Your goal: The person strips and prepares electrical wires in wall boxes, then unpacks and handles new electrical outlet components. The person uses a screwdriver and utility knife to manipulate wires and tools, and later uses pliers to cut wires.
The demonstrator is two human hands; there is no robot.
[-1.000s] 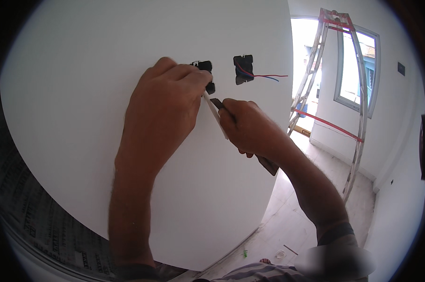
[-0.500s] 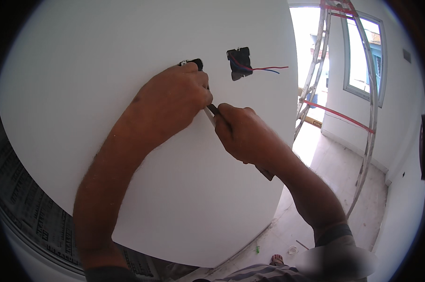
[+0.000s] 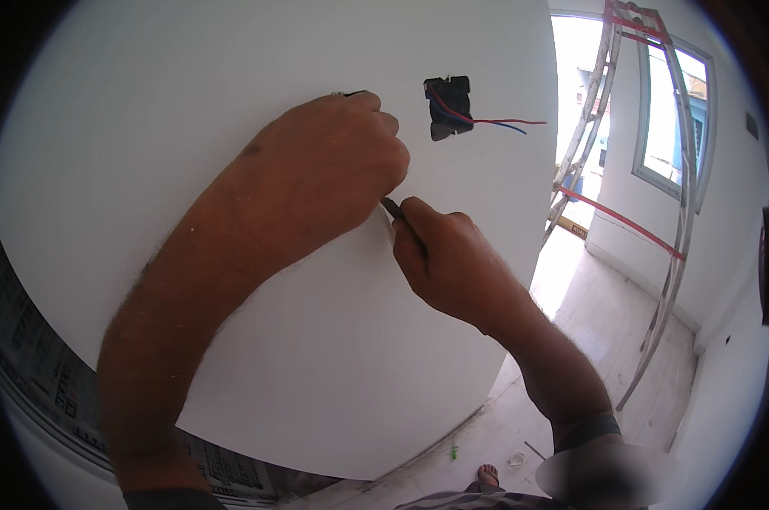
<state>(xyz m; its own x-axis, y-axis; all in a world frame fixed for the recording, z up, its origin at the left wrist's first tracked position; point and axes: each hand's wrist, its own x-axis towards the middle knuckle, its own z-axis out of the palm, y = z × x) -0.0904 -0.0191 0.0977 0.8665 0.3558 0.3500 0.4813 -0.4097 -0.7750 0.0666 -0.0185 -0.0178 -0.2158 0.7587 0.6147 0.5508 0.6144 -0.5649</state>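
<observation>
My left hand is closed against the white wall, over a cut-out whose dark upper edge just shows above the knuckles. Its fingertips, and whatever they pinch, are hidden behind the back of the hand. Just below and to the right, my right hand grips a dark, narrow tool. One end of it points up toward the left hand's fingers; its kind cannot be told. To the right of the left hand, an open black wall box has a red and a blue wire sticking out.
A stepladder with red bands stands at the right, near a bright doorway and a window. Dark printed sheeting lies along the lower left. Small bits of debris lie on the pale floor near a foot.
My left hand has turned and shifted slightly right, covering more of the cut-out. The tool's lower end, visible below my right hand before, is now hidden. The view has shifted slightly.
</observation>
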